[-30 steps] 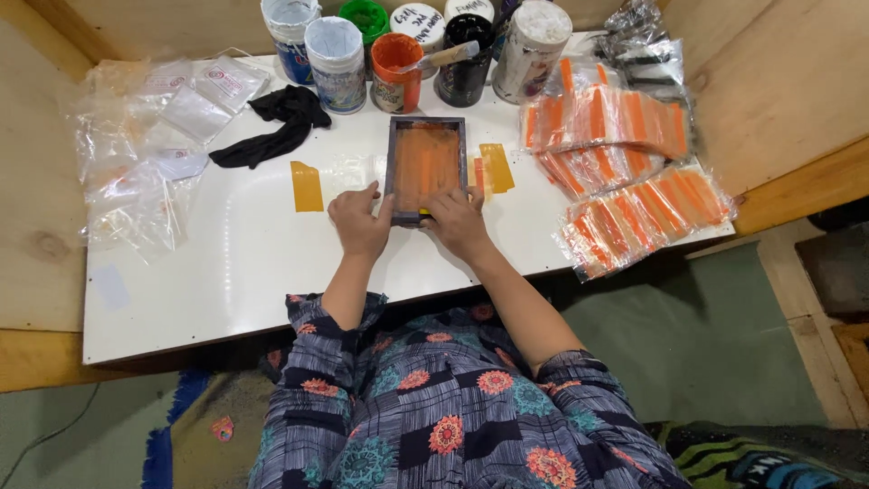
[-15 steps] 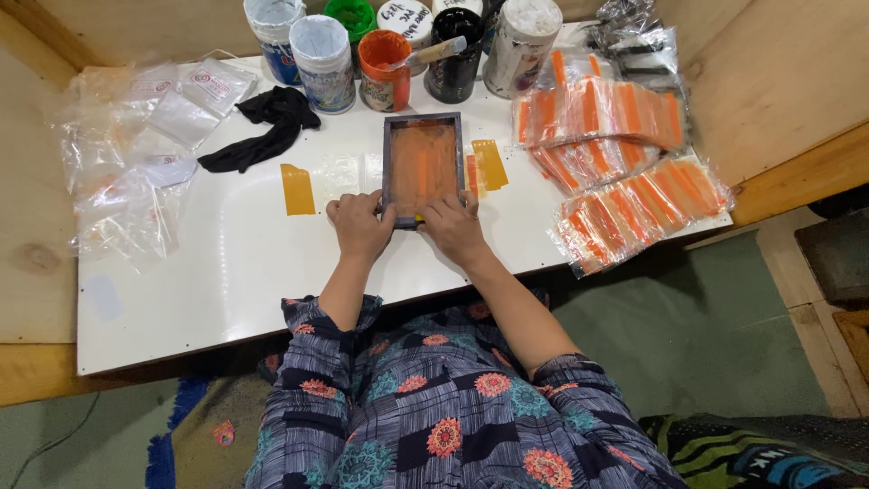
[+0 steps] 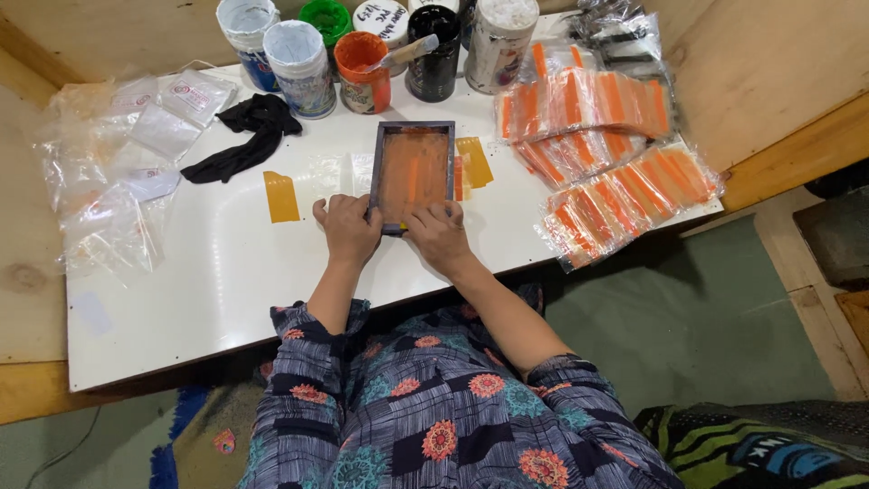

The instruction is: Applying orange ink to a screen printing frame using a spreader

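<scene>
My left hand [image 3: 348, 228] and right hand [image 3: 439, 234] both sit at the near edge of the printing frame [image 3: 414, 172], centre of the picture. Fingers curled and close together, tips pressing the frame's bottom rail; can't tell if the thumbs hook under it. Small yellow bit between my hands at the rail, unclear what it is.

Frame lies flat on the white table [image 3: 208, 281], mesh wet with orange ink.

Risks as I see them:
- Uneven pressure from the two hands, frame skews, print smears.
- Fingertips that close to wet mesh pick up ink and mark the table or the clear bags [image 3: 109, 181] at left.
- Lifting the frame crooked drags ink across whatever lies under it.
- Yellow squeegee [image 3: 472, 161] touches the frame's right side; a nudge shifts it into the stack of printed orange packets [image 3: 615, 154], upper right.
- Open orange paint jar [image 3: 362, 71] with a brush handle sticking out stands just above the frame; a push forward could tip it.
- Black cloth [image 3: 244, 140] is upper left, well apart from my hands.
</scene>
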